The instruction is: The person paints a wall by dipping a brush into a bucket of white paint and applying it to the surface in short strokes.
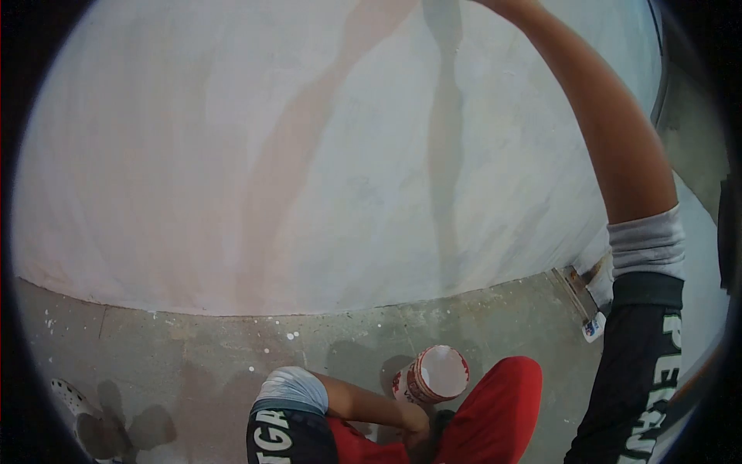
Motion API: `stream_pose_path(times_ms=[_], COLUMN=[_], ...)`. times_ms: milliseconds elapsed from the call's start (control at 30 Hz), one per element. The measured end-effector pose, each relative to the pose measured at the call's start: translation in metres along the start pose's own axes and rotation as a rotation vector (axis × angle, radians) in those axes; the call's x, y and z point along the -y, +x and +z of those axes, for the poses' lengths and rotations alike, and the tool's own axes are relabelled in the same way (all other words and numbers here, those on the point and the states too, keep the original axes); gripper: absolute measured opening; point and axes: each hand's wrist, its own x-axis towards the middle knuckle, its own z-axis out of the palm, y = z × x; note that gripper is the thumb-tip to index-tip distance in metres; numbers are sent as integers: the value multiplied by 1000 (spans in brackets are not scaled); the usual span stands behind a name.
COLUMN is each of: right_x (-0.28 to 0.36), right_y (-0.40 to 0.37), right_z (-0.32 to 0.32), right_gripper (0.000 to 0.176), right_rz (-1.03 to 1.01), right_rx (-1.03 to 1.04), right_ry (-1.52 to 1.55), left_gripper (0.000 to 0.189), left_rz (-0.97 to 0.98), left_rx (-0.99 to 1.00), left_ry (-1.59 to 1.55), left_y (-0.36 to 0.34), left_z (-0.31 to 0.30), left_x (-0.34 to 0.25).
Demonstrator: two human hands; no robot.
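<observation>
My right arm reaches up across the whitish wall [371, 178]. Only the edge of my right hand [506, 6] shows at the top of the view, and its fingers are cut off. Low in the middle, my left hand [418, 431] is bent down between my red-clad legs, beside the bucket. Its fingers are hidden, so whether it holds anything does not show. The white bucket [444, 373] with red markings stands upright on the floor, just in front of my knees.
The grey floor [309, 340] has white paint spots along the wall's foot. At the lower left lies a light clog with holes [69, 396]. A long flat tool [570, 294] and a small white object with a blue mark [593, 327] lie near the right corner.
</observation>
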Motion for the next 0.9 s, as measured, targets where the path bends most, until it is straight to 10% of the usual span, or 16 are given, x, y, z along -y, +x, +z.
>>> stream_pose_path(times_ms=[133, 200, 300, 433, 900], right_x=[-7, -20, -20, -22, -144], right_y=[-32, -44, -58, -75, -273], right_z=[54, 80, 54, 34, 99], right_gripper=[45, 16, 16, 14, 23], right_rz=[-53, -324, -221, -76, -98], right_rx=[204, -185, 399, 687, 1540], right_ry=[144, 48, 83, 35, 552], left_gripper=[39, 37, 35, 32, 32], left_rz=[46, 56, 206, 92, 68], left_rx=[-19, -14, 264, 55, 18], left_ry=[54, 92, 18, 172, -151], left_y=[32, 37, 183, 0, 7], left_z=[22, 22, 69, -6, 64], left_x=[16, 19, 75, -4, 8])
